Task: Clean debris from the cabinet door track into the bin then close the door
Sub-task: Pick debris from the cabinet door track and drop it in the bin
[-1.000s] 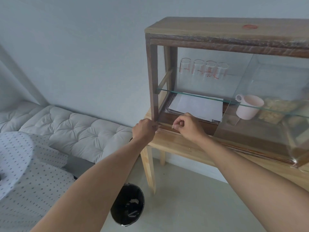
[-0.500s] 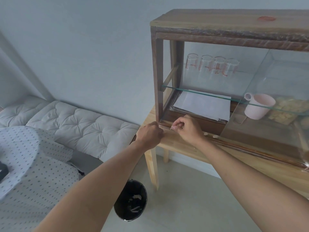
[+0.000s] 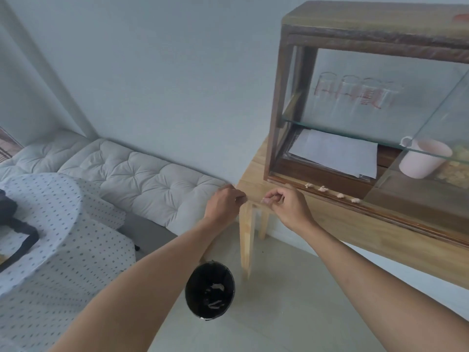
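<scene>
A wooden glass-fronted cabinet [image 3: 279, 102] stands on a light wood table [image 3: 360, 229]. Its sliding glass door [image 3: 431, 138] is pushed to the right, leaving the left half open. Several small pale bits of debris [image 3: 323, 189] lie along the bottom door track [image 3: 396, 219]. My right hand [image 3: 286, 204] hovers at the table's left corner, fingertips pinched on a small pale scrap [image 3: 266, 200]. My left hand [image 3: 224, 203] is beside it, fingers closed; what it holds is hidden. A black bin [image 3: 210, 290] with scraps inside stands on the floor below.
In the cabinet are glass beakers [image 3: 355, 97] on the upper shelf, white papers [image 3: 335, 153] and a pink mug [image 3: 423, 161] below. A quilted white cushion bench [image 3: 142, 179] runs along the wall. A dotted tablecloth [image 3: 50, 224] covers a round table at left.
Both hands have drawn back from the cabinet's left track end to the table corner, the right one carrying a pinched scrap. The view has swung left and down, showing more of the bin.
</scene>
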A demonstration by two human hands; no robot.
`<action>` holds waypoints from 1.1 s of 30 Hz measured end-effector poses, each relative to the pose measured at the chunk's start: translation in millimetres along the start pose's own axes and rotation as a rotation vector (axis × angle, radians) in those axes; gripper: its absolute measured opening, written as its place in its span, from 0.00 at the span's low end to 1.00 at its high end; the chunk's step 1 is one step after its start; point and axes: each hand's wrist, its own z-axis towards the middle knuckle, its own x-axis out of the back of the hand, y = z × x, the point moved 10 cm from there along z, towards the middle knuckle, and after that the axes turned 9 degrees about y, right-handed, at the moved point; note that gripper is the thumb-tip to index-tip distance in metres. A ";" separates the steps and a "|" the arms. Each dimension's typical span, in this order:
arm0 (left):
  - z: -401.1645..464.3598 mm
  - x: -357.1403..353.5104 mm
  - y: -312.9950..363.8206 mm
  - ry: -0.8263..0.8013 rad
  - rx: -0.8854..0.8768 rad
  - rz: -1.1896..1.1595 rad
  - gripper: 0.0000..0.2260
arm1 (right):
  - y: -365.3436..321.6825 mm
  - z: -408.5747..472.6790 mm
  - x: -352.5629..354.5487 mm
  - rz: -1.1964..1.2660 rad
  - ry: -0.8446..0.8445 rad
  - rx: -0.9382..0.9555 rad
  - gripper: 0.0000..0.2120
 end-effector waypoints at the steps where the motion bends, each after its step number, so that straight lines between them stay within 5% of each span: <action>1: -3.7 8.5 -11.4 0.015 0.023 -0.012 0.07 | -5.4 -4.0 -7.8 0.001 0.000 0.004 0.03; 14: -97.1 42.2 -189.1 0.029 0.386 -0.064 0.04 | -11.9 -63.0 -159.6 0.030 -0.185 0.001 0.02; 33: -208.0 -152.7 -385.6 -0.206 0.620 0.013 0.06 | 200.0 -139.4 -384.1 -0.132 -0.409 -0.196 0.03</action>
